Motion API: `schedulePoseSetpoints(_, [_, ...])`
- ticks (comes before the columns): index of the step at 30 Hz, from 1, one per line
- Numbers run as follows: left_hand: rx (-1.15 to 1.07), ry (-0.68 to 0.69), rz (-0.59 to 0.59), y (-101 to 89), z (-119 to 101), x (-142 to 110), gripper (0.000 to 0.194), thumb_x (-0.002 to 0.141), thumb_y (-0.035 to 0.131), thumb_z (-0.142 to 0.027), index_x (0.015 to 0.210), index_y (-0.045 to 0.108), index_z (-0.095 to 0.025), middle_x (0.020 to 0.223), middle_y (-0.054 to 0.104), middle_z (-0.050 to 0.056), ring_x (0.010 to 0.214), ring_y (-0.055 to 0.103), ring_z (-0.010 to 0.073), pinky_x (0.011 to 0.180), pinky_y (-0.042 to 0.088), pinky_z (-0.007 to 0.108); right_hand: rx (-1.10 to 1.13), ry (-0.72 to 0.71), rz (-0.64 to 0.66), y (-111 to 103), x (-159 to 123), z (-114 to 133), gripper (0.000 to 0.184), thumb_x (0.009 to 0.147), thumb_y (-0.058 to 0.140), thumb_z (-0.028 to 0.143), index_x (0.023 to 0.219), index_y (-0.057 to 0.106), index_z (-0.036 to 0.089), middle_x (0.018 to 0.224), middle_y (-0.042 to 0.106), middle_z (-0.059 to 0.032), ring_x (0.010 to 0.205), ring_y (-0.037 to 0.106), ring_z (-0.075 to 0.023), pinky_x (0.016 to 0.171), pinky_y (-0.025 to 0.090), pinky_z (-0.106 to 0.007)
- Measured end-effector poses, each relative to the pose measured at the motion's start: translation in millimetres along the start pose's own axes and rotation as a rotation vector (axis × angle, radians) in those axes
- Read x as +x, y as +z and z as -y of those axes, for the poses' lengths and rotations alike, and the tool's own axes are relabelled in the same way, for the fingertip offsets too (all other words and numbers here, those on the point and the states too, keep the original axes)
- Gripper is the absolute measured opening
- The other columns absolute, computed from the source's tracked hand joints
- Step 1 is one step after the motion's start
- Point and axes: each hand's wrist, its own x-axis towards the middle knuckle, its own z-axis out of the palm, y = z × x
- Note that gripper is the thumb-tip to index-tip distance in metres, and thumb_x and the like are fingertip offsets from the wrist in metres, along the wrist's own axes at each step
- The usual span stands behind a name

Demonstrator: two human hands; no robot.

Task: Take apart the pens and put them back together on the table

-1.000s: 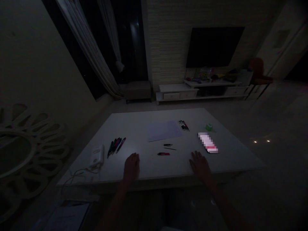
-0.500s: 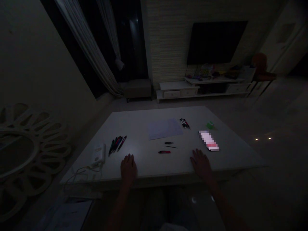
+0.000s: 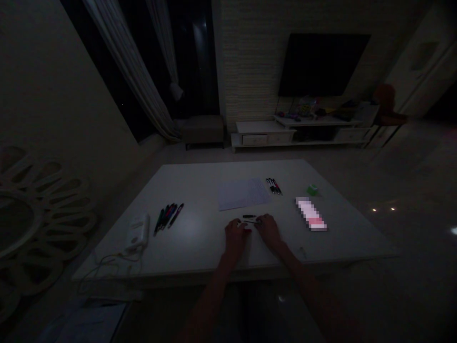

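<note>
Hands [image 3: 235,239] meet over small pen parts [image 3: 249,216] on the white table [image 3: 193,250].

table [image 3: 193,250]: white | pens [image 3: 167,217]: black, green, red | block [image 3: 312,190]: green | wall [image 3: 250,71]: beige, horizontal stripes

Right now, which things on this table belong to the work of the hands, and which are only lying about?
At the hands: left hand, right hand, red pen piece, thin dark pen parts.

Lying about: pen group, pens beyond, paper sheet, small green object, blurred pink-white item, white power strip.
</note>
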Motion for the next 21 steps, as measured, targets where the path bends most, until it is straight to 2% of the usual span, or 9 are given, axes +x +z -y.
schedulePoseSetpoints(3, [-0.071,-0.037,-0.018,6.3,4,5,0.007,0.080,0.062,-0.023,0.087,0.066,-0.021,0.101,0.060,0.005,0.097,0.054,0.0210,0.086,0.040,0.037,-0.047,0.053,0.109,0,8,2,0.011,0.079,0.062,0.025,0.083,0.069,0.017,0.092,0.064,-0.0102,0.094,0.056,-0.0217,0.081,0.039,-0.029])
schedulePoseSetpoints(6, [-0.220,-0.113,-0.119,6.9,10,4,0.011,0.085,0.052,-0.017,0.091,0.062,-0.018,0.091,0.063,0.005,0.088,0.057,0.0181,0.083,0.041,0.035,-0.044,0.049,0.130,-8,5,-3,0.012,0.081,0.058,0.022,0.084,0.068,0.017,0.093,0.067,-0.0103,0.092,0.057,-0.0216,0.080,0.039,-0.029])
schedulePoseSetpoints(9, [-0.376,-0.177,-0.206,5.7,12,4,0.014,0.087,0.047,-0.017,0.092,0.060,-0.017,0.086,0.065,0.005,0.082,0.059,0.0172,0.080,0.043,0.033,0.050,0.027,0.132,-18,-2,-8,0.017,0.084,0.051,0.021,0.090,0.067,0.018,0.088,0.068,-0.0076,0.083,0.060,-0.0196,0.075,0.040,-0.029])
schedulePoseSetpoints(15, [-0.441,-0.168,-0.183,8.6,13,5,0.014,0.086,0.046,-0.019,0.091,0.060,-0.018,0.087,0.066,0.006,0.082,0.060,0.0174,0.079,0.044,0.032,0.101,-0.094,0.059,-32,-7,-4,0.019,0.083,0.051,0.022,0.087,0.069,0.020,0.086,0.071,-0.0058,0.083,0.061,-0.0199,0.081,0.040,-0.032])
schedulePoseSetpoints(21, [-0.442,-0.149,-0.200,12.1,16,6,0.015,0.088,0.045,-0.022,0.090,0.059,-0.017,0.084,0.066,0.005,0.079,0.060,0.0167,0.075,0.044,0.030,0.125,-0.170,0.004,-36,-2,-1,0.019,0.083,0.052,0.020,0.082,0.071,0.021,0.085,0.072,-0.0059,0.080,0.062,-0.0202,0.078,0.042,-0.033])
